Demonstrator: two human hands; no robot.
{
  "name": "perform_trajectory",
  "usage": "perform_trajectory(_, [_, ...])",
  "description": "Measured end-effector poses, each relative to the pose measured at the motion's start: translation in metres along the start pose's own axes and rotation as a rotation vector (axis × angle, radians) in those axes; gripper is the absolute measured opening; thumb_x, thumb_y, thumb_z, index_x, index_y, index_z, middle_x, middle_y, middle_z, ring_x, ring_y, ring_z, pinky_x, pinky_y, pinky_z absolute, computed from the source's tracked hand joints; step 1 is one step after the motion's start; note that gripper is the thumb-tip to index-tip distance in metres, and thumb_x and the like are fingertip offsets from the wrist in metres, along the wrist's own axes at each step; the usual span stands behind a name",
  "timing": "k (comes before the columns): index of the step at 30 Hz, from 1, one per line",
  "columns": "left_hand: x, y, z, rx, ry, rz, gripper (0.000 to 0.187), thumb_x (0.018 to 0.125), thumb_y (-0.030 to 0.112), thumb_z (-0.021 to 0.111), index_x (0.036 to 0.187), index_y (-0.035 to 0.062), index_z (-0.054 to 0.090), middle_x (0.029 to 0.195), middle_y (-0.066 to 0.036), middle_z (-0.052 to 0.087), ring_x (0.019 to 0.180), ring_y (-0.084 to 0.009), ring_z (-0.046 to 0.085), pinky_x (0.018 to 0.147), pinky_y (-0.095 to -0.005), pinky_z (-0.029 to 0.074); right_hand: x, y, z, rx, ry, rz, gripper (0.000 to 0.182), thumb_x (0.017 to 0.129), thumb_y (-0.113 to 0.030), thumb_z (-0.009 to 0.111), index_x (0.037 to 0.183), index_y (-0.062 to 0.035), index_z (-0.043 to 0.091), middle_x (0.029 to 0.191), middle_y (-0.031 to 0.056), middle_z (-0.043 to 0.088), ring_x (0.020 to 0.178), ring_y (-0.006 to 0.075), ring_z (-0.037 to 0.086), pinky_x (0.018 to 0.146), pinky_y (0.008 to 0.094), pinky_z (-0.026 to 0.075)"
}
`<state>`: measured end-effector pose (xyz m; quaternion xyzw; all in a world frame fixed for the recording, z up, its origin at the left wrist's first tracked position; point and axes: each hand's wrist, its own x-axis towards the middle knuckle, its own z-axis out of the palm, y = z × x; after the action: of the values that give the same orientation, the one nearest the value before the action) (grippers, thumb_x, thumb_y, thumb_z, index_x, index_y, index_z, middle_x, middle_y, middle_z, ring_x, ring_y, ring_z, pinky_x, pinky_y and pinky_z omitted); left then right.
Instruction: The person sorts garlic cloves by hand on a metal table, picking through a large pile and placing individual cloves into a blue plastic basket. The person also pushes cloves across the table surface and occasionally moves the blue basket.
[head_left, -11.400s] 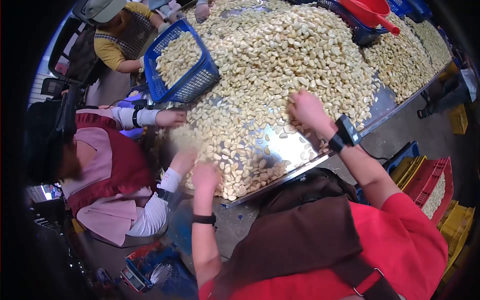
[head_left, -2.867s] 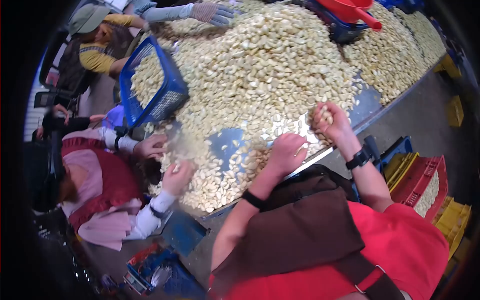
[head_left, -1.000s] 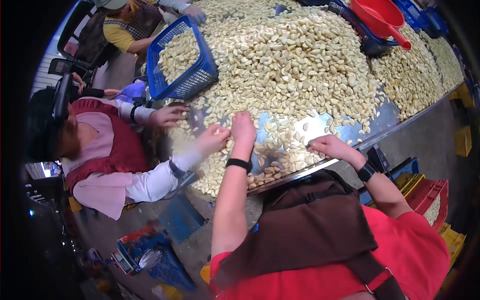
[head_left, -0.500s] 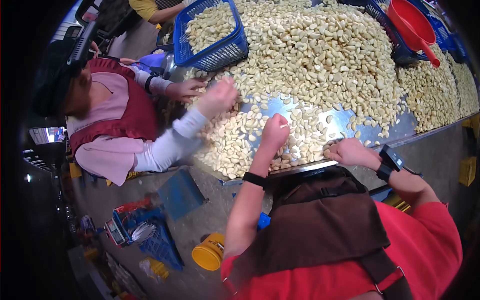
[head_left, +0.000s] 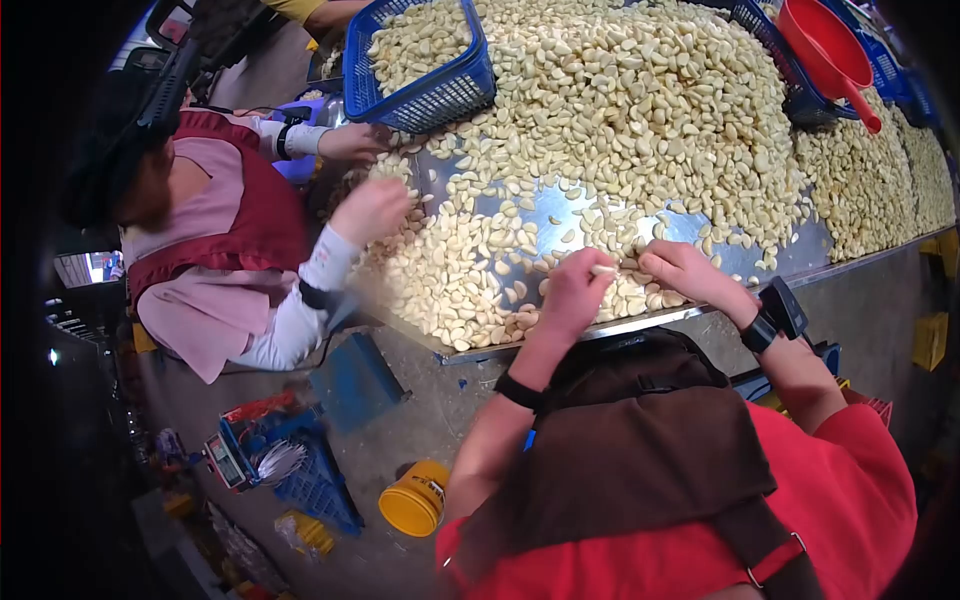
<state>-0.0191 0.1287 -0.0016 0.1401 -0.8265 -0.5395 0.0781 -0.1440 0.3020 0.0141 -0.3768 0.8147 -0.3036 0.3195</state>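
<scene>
Pale peeled garlic cloves (head_left: pixel 640 90) cover a metal table in a large heap, with a thinner scatter near its front edge. My left hand (head_left: pixel 575 295) is closed just above the front edge, a whitish garlic clove (head_left: pixel 603 270) showing between thumb and forefinger. Close to its right, my right hand (head_left: pixel 688 275) is low over the scattered cloves with its fingers curled together. What those fingers hold, if anything, is hidden. Loose cloves (head_left: pixel 630 295) lie between and below both hands. To the left is another pile of cloves (head_left: pixel 450 270).
A co-worker's hand (head_left: pixel 372 210) is over the left pile. A blue basket (head_left: pixel 430 105) of cloves stands at the back left. At the back right, a red scoop (head_left: pixel 825 50) rests on a dark blue basket (head_left: pixel 800 100). A yellow bucket (head_left: pixel 412 505) is on the floor.
My left hand has moved right and lower, closer to my right hand, which has shifted slightly up and left. The co-worker's hands have moved left, away from the heap.
</scene>
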Motion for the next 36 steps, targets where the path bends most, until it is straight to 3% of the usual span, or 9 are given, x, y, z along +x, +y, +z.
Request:
perform_trajectory(1, [0.002,0.004,0.010,0.000,0.001,0.000,0.022,0.078,0.006,0.066,0.099,0.0034,0.059,0.066,-0.003,0.057,0.058,-0.0087,0.053,0.052,-0.0271,0.043,0.004,-0.006,0.001,0.488,-0.116,0.101,0.041,0.094,-0.040,0.050,0.080,-0.0021,0.059,0.068,0.0051,0.054,0.066,0.0165,0.051,0.063,0.0309,0.044])
perform_trajectory(8, [0.004,0.026,0.008,-0.091,-0.171,-0.098,0.016,0.080,0.004,0.066,0.090,0.0025,0.054,0.072,-0.004,0.059,0.060,-0.0093,0.056,0.052,-0.0282,0.044,-0.007,-0.013,0.011,0.620,-0.103,0.056,0.039,0.098,-0.034,0.045,0.074,-0.0034,0.053,0.064,-0.0008,0.046,0.061,0.0083,0.042,0.056,0.0246,0.037])
perform_trajectory(13, [0.007,0.020,0.002,-1.082,-0.260,-0.330,0.011,0.088,0.002,0.057,0.099,0.0050,0.054,0.074,-0.004,0.059,0.059,-0.0101,0.055,0.052,-0.0225,0.045,-0.007,-0.026,0.012,0.947,-0.019,0.078,0.034,0.097,-0.028,0.046,0.074,-0.0037,0.052,0.064,-0.0004,0.046,0.061,0.0082,0.042,0.055,0.0257,0.038])
perform_trajectory(15, [0.004,0.019,-0.007,-1.027,-0.325,-0.368,0.016,0.085,0.007,0.060,0.100,0.0047,0.058,0.079,-0.006,0.059,0.064,-0.0135,0.056,0.059,-0.0261,0.047,-0.024,-0.029,-0.010,0.496,0.070,0.049,0.023,0.092,-0.022,0.051,0.079,-0.0032,0.055,0.065,0.0033,0.049,0.060,0.0118,0.046,0.055,0.0274,0.038])
perform_trajectory(17, [-0.001,-0.001,-0.024,0.040,-0.267,0.104,0.023,0.079,0.012,0.064,0.101,0.0071,0.063,0.083,-0.007,0.058,0.072,-0.0184,0.058,0.067,-0.0308,0.049,-0.059,-0.015,-0.039,0.150,-0.013,0.104,0.015,0.085,-0.020,0.056,0.088,-0.0058,0.062,0.068,0.0104,0.056,0.064,0.0207,0.056,0.058,0.0322,0.043])
perform_trajectory(19, [0.000,-0.033,-0.053,0.341,0.056,0.024,0.020,0.075,0.016,0.064,0.094,0.0099,0.068,0.087,-0.012,0.059,0.083,-0.0272,0.058,0.074,-0.0366,0.048,-0.102,0.027,-0.061,-0.535,-0.204,0.017,0.016,0.081,-0.021,0.060,0.087,-0.0072,0.065,0.072,0.0132,0.061,0.068,0.0276,0.060,0.062,0.0377,0.046])
perform_trajectory(25, [0.039,-0.089,-0.117,1.122,-0.002,-0.291,0.010,0.076,0.015,0.063,0.077,0.0066,0.067,0.091,-0.013,0.061,0.092,-0.0301,0.057,0.075,-0.0402,0.049,-0.003,-0.049,-0.020,-0.388,-0.006,-0.084,0.016,0.079,-0.023,0.062,0.087,-0.0105,0.067,0.072,0.0132,0.063,0.069,0.0328,0.061,0.067,0.0438,0.048])
perform_trajectory(33, [0.039,-0.095,-0.095,1.019,0.060,-0.252,0.013,0.071,0.012,0.064,0.080,0.0049,0.058,0.084,-0.015,0.061,0.079,-0.0317,0.059,0.069,-0.0412,0.049,0.150,-0.068,0.106,-0.394,0.194,-0.503,0.011,0.072,-0.004,0.057,0.081,-0.0051,0.063,0.087,0.0143,0.055,0.086,0.0305,0.057,0.073,0.0371,0.047])
perform_trajectory(36, [0.037,-0.095,-0.120,0.198,0.097,-0.383,0.010,0.073,0.008,0.061,0.074,0.0056,0.051,0.066,-0.005,0.058,0.059,-0.0175,0.056,0.052,-0.0242,0.043,0.154,-0.053,0.108,-0.304,0.094,-0.304,0.013,0.073,-0.003,0.057,0.084,-0.0026,0.062,0.089,0.0156,0.054,0.088,0.0314,0.057,0.075,0.0388,0.047])
